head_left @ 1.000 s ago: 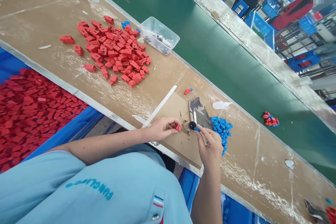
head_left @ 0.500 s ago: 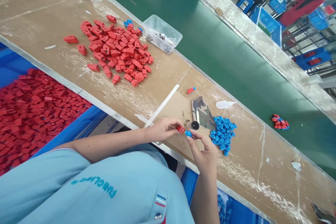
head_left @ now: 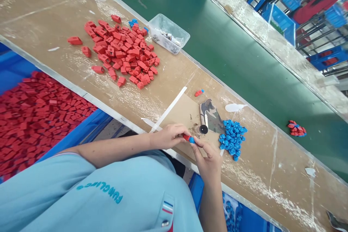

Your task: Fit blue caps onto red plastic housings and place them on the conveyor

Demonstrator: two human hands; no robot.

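Note:
My left hand pinches a small red plastic piece at its fingertips. My right hand presses a small blue plastic piece against the red one, so the two touch. Both hands hover over a cardboard sheet at the near edge of the workbench. A small black round cap sits just beyond the fingers on a camouflage cloth. A pile of blue pieces lies right of my right hand.
A heap of red pieces lies on the bench to the left, with a clear plastic tub behind it. A blue bin of red pieces stands lower left. A green conveyor belt runs beyond, carrying a small cluster of joined pieces.
My right hand came back from the black cap with a blue piece and brought it against the red piece in my left hand.

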